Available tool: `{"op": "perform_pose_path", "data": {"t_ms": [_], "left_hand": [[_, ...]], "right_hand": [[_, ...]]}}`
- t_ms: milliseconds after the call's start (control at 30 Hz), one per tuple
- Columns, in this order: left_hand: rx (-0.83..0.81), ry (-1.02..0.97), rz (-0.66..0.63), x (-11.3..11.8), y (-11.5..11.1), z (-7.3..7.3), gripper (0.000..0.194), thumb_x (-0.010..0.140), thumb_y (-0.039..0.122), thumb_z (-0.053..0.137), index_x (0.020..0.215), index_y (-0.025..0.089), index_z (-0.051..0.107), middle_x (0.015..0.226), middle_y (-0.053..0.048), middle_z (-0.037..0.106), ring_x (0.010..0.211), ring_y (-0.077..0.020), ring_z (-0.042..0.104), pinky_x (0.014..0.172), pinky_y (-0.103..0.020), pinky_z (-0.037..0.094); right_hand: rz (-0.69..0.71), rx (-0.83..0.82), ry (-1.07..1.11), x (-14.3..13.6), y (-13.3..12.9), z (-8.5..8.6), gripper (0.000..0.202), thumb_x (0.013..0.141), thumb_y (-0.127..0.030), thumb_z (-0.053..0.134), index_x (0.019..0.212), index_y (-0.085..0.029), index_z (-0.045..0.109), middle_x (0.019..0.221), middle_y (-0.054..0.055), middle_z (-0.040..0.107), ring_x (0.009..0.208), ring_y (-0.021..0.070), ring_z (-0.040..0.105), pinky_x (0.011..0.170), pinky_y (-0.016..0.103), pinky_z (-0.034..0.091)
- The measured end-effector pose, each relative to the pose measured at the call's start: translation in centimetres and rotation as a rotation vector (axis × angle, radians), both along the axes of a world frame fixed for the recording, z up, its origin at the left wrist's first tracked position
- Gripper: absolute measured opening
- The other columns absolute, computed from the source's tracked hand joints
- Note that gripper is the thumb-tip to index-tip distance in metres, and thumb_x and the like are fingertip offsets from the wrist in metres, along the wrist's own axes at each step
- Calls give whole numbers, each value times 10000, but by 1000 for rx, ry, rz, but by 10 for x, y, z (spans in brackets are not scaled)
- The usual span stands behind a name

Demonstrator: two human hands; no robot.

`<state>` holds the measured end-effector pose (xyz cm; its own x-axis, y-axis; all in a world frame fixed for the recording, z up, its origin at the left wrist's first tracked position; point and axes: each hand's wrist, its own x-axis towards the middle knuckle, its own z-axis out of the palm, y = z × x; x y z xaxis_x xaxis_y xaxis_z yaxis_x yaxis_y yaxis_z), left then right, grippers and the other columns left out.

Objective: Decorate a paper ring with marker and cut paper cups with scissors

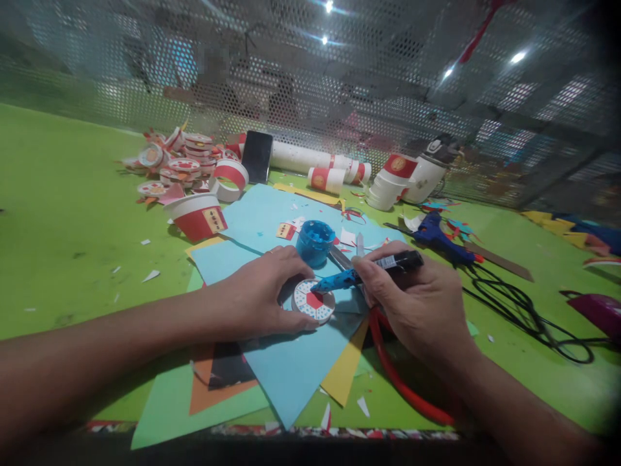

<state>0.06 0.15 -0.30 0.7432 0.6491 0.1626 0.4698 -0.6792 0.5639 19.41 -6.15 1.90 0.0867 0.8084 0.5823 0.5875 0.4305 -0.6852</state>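
My left hand (272, 291) curls thumb and fingers around the edge of a small white paper disc (317, 310). The disc has a red centre and rings of blue dots. In my right hand (417, 298) is a black marker (388, 264), its front end smeared with blue paint and its tip at the disc's upper face. Just behind the disc stands an open jar of blue paint (315, 244). Red-handled scissors (400, 382) lie beneath my right hand, which partly hides them. Light blue paper sheets (295, 369) lie under the disc.
At the back left, decorated discs (182, 165) are heaped beside a cut red-and-white cup (194, 217). More paper cups (388, 181) and a dark phone-like slab (257, 156) stand behind. A blue glue gun (439, 236) with a black cable (521, 310) lies right. Paper scraps litter the green table (63, 259).
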Motion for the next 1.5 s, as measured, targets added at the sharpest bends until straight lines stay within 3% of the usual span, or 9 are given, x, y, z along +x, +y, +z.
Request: {"op": "perform_pose_path", "data": {"t_ms": [367,867,1067,1500], "left_hand": [[-20,-3,22,0,-1,1,442,707,460,717,1028,175,607,972,-58,551,855,-205,507,729,-315,427],[-36,11,9,0,0,1,486,713,469,721,1060,151,600,1006,-74,543,877,-215,510,750,-328,424],[7,1,5,0,-1,-2,500,720,468,716,1068,128,601,1015,-82,547,916,-232,516,782,-345,426],[-8,20,57,-1,-4,0,591,687,557,708,1084,139,582,1052,-93,538,968,-259,510,840,-397,443]], "right_hand": [[12,-54,135,-1,6,-7,282,787,-319,707,578,-197,562,491,-61,480,419,80,399,396,231,304],[13,-61,161,4,3,-7,328,782,-371,725,560,-201,555,483,-57,477,418,86,417,410,253,328],[7,8,484,13,4,-5,306,807,-416,704,621,-205,585,458,-54,471,380,96,429,361,260,351],[53,-127,536,18,3,-5,228,809,-418,707,744,-205,657,475,-62,486,412,80,455,405,225,408]]}}
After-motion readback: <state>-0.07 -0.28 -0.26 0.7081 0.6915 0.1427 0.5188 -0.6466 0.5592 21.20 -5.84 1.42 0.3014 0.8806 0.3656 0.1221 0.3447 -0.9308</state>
